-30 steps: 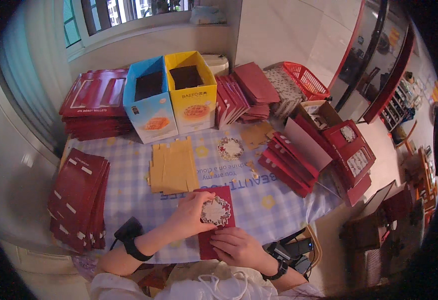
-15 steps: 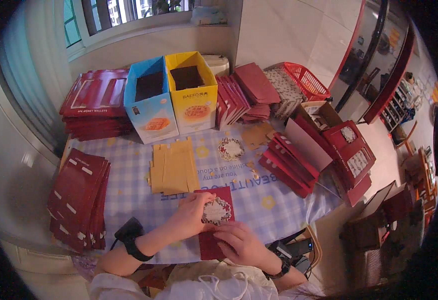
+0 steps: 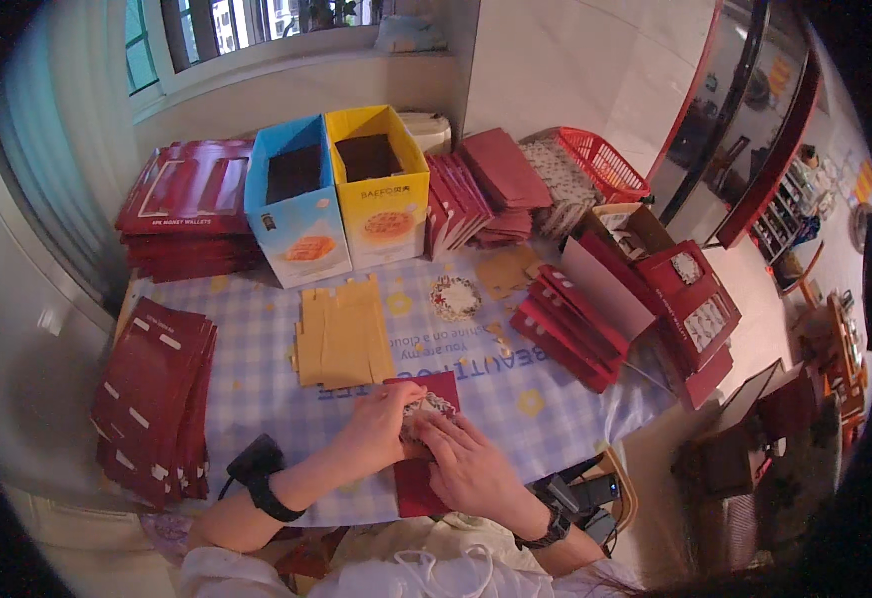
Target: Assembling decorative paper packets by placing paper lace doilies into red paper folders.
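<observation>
A narrow dark red card sleeve [image 3: 418, 490] lies on the checked tablecloth right in front of me. On its upper half is a round white label [image 3: 430, 403] with a dark wreath border. My left hand [image 3: 384, 427] grips the label's left edge between thumb and fingers. My right hand [image 3: 470, 470] lies over the label's lower part, fingers stretched out flat and pressing on it, so much of the print is covered. Another round wreath label [image 3: 454, 298] rests farther up the table. Left of it is a stack of tan card pieces [image 3: 340, 333].
Stacked red wallets [image 3: 157, 399] stand at the left, with more red packs [image 3: 187, 194] behind. A blue box [image 3: 298, 204] and a yellow box [image 3: 381, 189] are at the back. Red folders [image 3: 576, 324], an open carton [image 3: 635, 227] and a red basket [image 3: 605, 164] are at the right.
My right hand has moved up and left, from the label's lower edge onto its face, with its fingers now laid flat. My left hand stays at the label's left edge.
</observation>
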`<state>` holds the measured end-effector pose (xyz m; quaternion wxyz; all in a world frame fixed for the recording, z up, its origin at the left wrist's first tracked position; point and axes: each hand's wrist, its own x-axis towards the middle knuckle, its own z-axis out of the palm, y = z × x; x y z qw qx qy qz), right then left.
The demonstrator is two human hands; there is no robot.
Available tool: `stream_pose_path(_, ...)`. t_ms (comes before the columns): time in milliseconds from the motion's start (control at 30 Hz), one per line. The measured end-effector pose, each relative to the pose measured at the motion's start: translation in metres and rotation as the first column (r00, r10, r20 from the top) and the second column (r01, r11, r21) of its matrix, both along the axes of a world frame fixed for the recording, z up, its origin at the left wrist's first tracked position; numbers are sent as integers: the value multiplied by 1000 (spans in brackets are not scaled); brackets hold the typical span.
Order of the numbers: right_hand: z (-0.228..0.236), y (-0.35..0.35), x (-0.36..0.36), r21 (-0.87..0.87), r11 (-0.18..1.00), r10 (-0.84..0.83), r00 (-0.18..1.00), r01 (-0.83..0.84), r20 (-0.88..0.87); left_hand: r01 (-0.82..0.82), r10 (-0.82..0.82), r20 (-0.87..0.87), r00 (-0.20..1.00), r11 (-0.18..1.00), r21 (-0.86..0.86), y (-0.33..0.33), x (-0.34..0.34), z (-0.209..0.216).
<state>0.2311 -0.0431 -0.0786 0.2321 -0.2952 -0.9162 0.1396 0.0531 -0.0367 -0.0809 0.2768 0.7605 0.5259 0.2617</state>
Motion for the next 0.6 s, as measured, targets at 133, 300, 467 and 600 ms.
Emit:
stream_pose_path(133, 0, -1, 0, -41, 999, -19, 1000, 19, 0, -2, 2, -15, 1000, 1000, -7, -1, 0, 4)
stream_pose_path(300, -4, -2, 1, -47, 998, -36, 999, 36, 12, -7, 11, -77, 997, 999, 42, -5, -4, 7)
stream_pose_path(467, -2, -3, 5, -70, 997, -16, 998, 20, 56, 78, -65, -285, 956, 996, 36, -14, -4, 17)
stream_pose_path(600, 1, -5, 5, -74, 997, 14, 998, -10, 61, 89, -14, -295, 955, 967, 241, -15, -4, 8)
